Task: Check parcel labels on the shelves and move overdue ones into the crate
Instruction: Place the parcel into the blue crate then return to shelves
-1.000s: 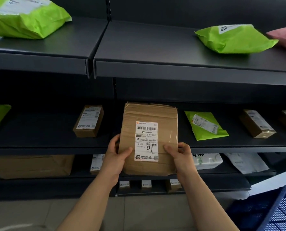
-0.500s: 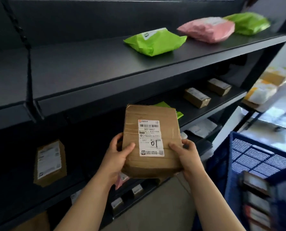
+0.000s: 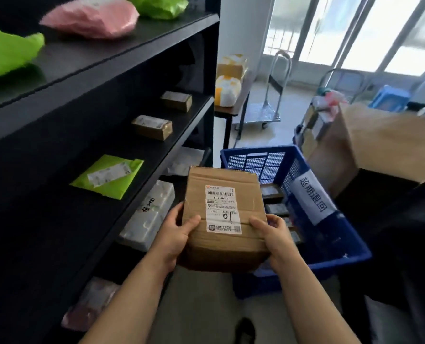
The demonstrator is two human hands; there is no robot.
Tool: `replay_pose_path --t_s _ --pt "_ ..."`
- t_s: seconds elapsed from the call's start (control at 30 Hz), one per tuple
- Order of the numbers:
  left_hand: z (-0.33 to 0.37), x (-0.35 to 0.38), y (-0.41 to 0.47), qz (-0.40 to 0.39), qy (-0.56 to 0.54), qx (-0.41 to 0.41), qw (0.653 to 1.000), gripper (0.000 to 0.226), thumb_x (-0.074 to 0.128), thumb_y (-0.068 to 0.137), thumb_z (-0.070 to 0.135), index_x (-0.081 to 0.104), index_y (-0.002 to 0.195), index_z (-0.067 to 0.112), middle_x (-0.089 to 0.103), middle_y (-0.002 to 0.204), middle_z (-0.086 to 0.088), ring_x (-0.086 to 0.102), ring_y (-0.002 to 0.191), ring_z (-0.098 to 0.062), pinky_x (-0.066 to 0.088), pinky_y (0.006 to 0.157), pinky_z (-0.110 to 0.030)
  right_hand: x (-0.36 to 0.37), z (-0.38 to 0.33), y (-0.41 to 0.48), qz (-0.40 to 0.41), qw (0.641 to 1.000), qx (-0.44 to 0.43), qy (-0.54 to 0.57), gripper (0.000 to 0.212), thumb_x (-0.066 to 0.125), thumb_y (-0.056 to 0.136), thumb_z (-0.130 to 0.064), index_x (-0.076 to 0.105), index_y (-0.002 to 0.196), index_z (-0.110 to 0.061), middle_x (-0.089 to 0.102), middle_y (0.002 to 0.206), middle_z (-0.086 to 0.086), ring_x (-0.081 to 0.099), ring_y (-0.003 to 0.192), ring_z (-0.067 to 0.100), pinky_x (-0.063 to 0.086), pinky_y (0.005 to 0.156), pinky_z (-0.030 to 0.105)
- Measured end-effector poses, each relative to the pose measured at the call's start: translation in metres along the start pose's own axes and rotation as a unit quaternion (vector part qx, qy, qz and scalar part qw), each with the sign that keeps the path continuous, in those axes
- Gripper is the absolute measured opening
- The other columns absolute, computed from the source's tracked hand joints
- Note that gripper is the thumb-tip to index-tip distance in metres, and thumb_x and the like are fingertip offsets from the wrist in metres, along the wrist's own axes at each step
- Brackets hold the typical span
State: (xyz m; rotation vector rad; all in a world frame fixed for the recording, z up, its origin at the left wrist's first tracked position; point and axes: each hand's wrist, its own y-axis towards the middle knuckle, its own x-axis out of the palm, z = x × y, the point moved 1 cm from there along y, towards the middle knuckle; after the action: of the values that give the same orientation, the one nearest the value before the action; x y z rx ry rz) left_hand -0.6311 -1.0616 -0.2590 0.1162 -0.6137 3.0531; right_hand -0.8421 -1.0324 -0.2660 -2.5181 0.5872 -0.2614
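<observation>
I hold a brown cardboard parcel [image 3: 226, 247] in front of me, its white label facing up with "01" handwritten on it. My left hand [image 3: 174, 238] grips its left edge, thumb on top. My right hand [image 3: 273, 235] grips its right edge the same way. The parcel hangs just left of and partly over the blue plastic crate [image 3: 330, 234], which stands on the floor and holds several small boxes. A white sign with writing is fixed on the crate's inner right wall. The black shelves [image 3: 132, 58] run along my left.
On the shelves lie a pink bag [image 3: 90, 17], green bags [image 3: 109, 175], small brown boxes [image 3: 153, 126] and white parcels [image 3: 149, 217]. A large cardboard box [image 3: 380, 145] stands right of the crate. A hand trolley [image 3: 268, 112] and a side table with parcels stand further back.
My view has swung right from facing the shelves to the crate. Both hands carried the parcel away from the shelf, and it now hangs beside the crate's near left edge.
</observation>
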Motion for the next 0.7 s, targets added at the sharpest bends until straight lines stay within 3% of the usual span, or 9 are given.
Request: replay_pose_path --t_s 0.13,0.23,0.3,0.4,0.53,0.6,0.7 --pt "0.009 0.076 0.043 -0.056 0.017 -0.013 0.998 0.057 0.061 0.091 0.009 0.039 0.142 0.02 0.058 0.122 -0.005 0.06 0.098 -0.018 0.052 0.08 -0.032 -0.054 -0.02 0.042 0.037 0.998 0.016 0.044 0.052 0.075 0.081 -0.019 0.045 0.124 -0.019 0.061 0.111 0.008 0.064 0.096 0.027 0.057 0.077 0.044" --pt "0.012 0.134 0.08 -0.079 0.033 -0.023 0.996 0.054 0.058 0.092 0.006 0.04 0.142 0.016 0.057 0.108 0.0 0.057 0.083 -0.008 0.048 0.058 -0.017 -0.091 -0.037 0.081 0.064 0.995 0.027 0.066 0.053 0.074 0.082 -0.018 0.046 0.127 -0.015 0.062 0.112 0.011 0.065 0.094 0.026 0.055 0.067 0.039" --pt "0.01 0.168 0.105 -0.091 0.055 -0.033 0.994 0.051 0.058 0.092 0.005 0.042 0.14 0.015 0.058 0.108 -0.002 0.057 0.081 -0.008 0.047 0.052 -0.013 -0.114 -0.045 0.107 0.077 0.993 0.043 0.076 0.057 0.075 0.082 -0.017 0.045 0.129 -0.014 0.062 0.112 0.012 0.065 0.093 0.027 0.054 0.064 0.037" --pt "0.002 0.211 0.144 -0.104 0.091 -0.049 0.989 0.052 0.061 0.091 0.008 0.043 0.14 0.012 0.057 0.124 -0.011 0.058 0.088 -0.014 0.046 0.06 -0.019 -0.145 -0.051 0.147 0.096 0.99 0.062 0.088 0.057 0.076 0.081 -0.014 0.044 0.128 -0.012 0.063 0.112 0.014 0.065 0.094 0.028 0.055 0.068 0.038" --pt "-0.018 0.257 0.195 -0.122 0.131 -0.081 0.981 0.053 0.067 0.087 0.014 0.047 0.137 0.013 0.058 0.126 -0.012 0.059 0.106 -0.026 0.051 0.078 -0.032 -0.178 -0.049 0.198 0.119 0.983 0.093 0.106 0.053 0.075 0.081 -0.012 0.044 0.124 -0.014 0.064 0.109 0.015 0.066 0.093 0.029 0.056 0.07 0.04" --pt "-0.031 0.275 0.22 -0.129 0.151 -0.099 0.975 0.051 0.069 0.086 0.014 0.05 0.133 0.013 0.059 0.126 -0.013 0.059 0.11 -0.029 0.051 0.087 -0.039 -0.191 -0.045 0.221 0.13 0.979 0.111 0.114 0.052 0.074 0.081 -0.011 0.044 0.123 -0.015 0.064 0.106 0.014 0.066 0.089 0.029 0.054 0.063 0.037" --pt "-0.048 0.301 0.258 -0.14 0.179 -0.133 0.965 0.046 0.07 0.085 0.016 0.053 0.127 0.014 0.062 0.12 -0.012 0.061 0.107 -0.03 0.052 0.088 -0.043 -0.208 -0.036 0.257 0.154 0.97 0.133 0.136 0.048 0.073 0.082 -0.007 0.044 0.119 -0.013 0.065 0.1 0.013 0.066 0.081 0.027 0.051 0.057 0.032"
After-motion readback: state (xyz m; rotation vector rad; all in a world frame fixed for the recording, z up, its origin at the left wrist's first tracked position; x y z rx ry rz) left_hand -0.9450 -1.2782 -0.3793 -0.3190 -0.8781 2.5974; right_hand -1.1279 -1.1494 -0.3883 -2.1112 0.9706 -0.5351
